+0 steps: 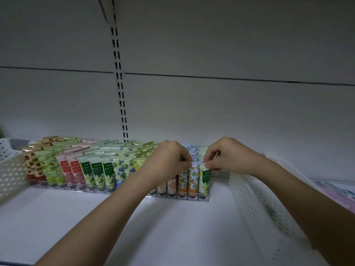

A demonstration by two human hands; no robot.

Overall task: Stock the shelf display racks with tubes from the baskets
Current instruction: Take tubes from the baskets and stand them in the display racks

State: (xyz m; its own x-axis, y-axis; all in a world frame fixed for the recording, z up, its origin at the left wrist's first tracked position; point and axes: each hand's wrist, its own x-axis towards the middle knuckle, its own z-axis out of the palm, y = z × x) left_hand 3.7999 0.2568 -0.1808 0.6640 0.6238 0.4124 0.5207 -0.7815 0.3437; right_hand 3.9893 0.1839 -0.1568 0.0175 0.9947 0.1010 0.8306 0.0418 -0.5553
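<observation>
A clear display rack (99, 190) stands on the white shelf, filled with rows of upright patterned tubes. My left hand (169, 160) reaches over the right part of the rack and pinches the top of an orange-patterned tube (193, 179) in the front row. My right hand (228, 156) pinches the top of the pale green tube (204, 180) in the rack's rightmost slot. Both tubes stand upright. My left forearm hides some front tubes.
A white perforated basket (255, 204) lies at the right under my right forearm, with packets faintly visible inside. Another perforated basket (11, 175) stands at the left end of the rack. The shelf's back wall has a slotted upright (121, 93).
</observation>
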